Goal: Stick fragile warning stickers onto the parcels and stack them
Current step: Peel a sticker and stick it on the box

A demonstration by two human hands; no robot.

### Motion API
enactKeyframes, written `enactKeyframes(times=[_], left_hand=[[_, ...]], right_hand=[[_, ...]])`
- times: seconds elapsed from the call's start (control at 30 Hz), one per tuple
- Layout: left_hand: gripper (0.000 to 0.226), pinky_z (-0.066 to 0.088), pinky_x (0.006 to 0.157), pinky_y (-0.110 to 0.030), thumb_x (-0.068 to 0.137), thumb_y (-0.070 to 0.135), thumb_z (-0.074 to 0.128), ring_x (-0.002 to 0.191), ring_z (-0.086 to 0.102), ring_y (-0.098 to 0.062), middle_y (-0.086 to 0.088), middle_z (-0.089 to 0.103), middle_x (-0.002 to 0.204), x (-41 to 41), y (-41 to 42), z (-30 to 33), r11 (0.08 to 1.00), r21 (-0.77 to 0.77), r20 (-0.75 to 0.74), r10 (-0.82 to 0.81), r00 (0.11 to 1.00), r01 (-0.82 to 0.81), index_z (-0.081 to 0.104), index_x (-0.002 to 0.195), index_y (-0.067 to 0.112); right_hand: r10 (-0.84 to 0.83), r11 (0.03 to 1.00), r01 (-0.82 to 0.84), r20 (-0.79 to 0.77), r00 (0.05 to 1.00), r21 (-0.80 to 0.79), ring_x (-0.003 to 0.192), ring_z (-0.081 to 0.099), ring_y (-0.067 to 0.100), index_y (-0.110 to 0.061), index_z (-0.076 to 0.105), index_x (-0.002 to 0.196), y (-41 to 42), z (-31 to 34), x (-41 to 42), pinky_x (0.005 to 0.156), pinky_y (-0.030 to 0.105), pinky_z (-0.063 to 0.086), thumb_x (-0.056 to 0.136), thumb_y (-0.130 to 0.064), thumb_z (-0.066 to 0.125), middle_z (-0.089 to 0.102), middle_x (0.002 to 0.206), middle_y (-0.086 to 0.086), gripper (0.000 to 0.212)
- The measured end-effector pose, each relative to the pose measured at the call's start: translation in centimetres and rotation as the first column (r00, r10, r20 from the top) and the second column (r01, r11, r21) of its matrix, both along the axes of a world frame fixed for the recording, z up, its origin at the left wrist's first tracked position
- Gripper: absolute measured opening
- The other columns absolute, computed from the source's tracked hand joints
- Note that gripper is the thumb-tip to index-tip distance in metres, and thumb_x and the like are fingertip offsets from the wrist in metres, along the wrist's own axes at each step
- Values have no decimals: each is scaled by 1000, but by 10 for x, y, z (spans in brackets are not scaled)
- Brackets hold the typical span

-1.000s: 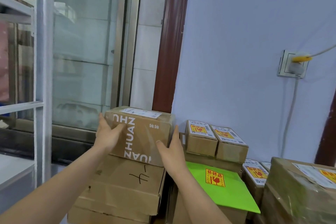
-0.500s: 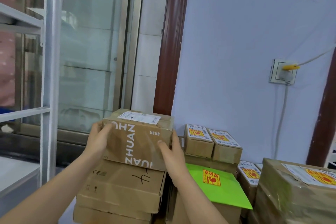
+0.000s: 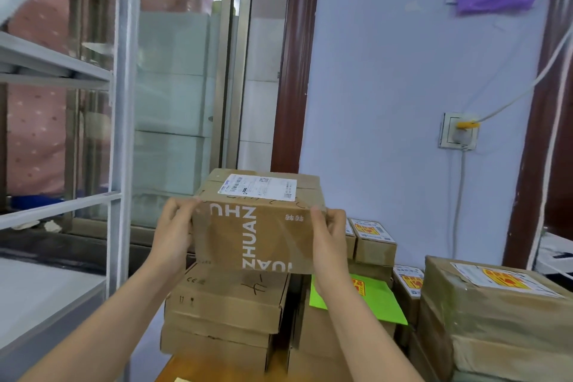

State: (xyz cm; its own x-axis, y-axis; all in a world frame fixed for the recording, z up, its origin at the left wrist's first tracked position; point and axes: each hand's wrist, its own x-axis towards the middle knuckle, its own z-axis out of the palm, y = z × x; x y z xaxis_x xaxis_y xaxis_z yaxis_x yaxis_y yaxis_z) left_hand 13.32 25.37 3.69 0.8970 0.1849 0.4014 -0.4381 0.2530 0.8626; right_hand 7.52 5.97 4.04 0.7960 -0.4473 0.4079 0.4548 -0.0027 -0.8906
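Lifted higher since a second ago, the printed parcel point(image 3: 257, 226) now hangs clear above the flat box stack point(image 3: 226, 304).
Left hand point(image 3: 173, 236) at 9 o'clock and right hand point(image 3: 330, 236) at 3 o'clock; fingers grip its ends.

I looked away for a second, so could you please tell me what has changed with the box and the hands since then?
The printed box turned to face squarely forward and sits a little higher over the flat boxes. The left hand and right hand shifted up to grip its two ends. The stickered boxes and green envelope stayed put.
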Motion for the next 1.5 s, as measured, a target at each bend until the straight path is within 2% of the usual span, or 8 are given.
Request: enactKeyframes(times=[0.17,0.3,0.47,0.67,0.83,1.0,1.1,1.5], left_hand=[[51,45,64,-28,98,35,46,65,57,-14,0,66,70,-27,7,8,974,-198,-2,-109,994,107,67,53,23],[16,55,48,-27,89,34,61,57,66,-15,-5,67,83,-46,1,7,956,-248,-91,-186,978,159,57,91,18],[40,54,54,-33,91,30,58,64,68,-22,-8,72,91,-73,-10,-10,952,-55,-203,-305,930,301,51,129,21],[38,57,53,-34,90,27,58,68,69,-24,-17,66,108,-104,-23,-36,919,-130,-291,-394,872,372,47,127,21],[29,53,43,-29,92,21,55,65,66,-23,-13,68,100,-129,-36,-61,910,-155,-347,-414,842,385,47,121,19],[38,57,51,-32,91,19,57,77,66,-25,-17,64,109,-145,-44,-98,902,-159,-393,-432,812,402,43,127,19],[37,57,54,-34,90,19,58,80,67,-26,-15,66,100,-152,-52,-121,892,-178,-428,-450,784,415,45,125,17],[31,52,61,-35,91,23,58,80,64,-23,-11,64,95,-145,-81,-143,886,-164,-452,-458,765,434,44,118,17]], right_hand=[[-57,982,50,31,998,180,74,47,11,-16,44,84,-2,0,-39,68,27,37,96,-32,51,51,84,-3,21],[-58,968,47,35,998,246,71,52,4,-13,46,82,-1,-19,-68,69,26,38,95,-24,55,55,80,-4,19],[-134,967,135,-18,991,218,85,52,18,-13,46,82,-13,-41,-94,79,32,40,92,-17,59,56,89,6,17],[-204,957,215,-79,976,193,80,55,16,-15,47,81,-23,-65,-139,71,29,44,90,-12,58,60,86,1,15],[-272,945,294,-151,950,144,71,43,12,-13,40,89,-24,-92,-163,66,28,38,93,-11,49,46,83,0,10],[-285,945,311,-204,937,106,69,40,12,-15,34,94,-29,-116,-180,62,28,36,97,-9,39,41,84,2,9],[-291,942,324,-262,920,91,69,40,12,-12,34,98,-35,-136,-191,60,27,35,97,-9,38,41,83,1,5],[-324,935,354,-329,887,34,78,49,19,-13,34,101,-63,-163,-182,75,40,46,99,-14,36,50,90,7,3]])
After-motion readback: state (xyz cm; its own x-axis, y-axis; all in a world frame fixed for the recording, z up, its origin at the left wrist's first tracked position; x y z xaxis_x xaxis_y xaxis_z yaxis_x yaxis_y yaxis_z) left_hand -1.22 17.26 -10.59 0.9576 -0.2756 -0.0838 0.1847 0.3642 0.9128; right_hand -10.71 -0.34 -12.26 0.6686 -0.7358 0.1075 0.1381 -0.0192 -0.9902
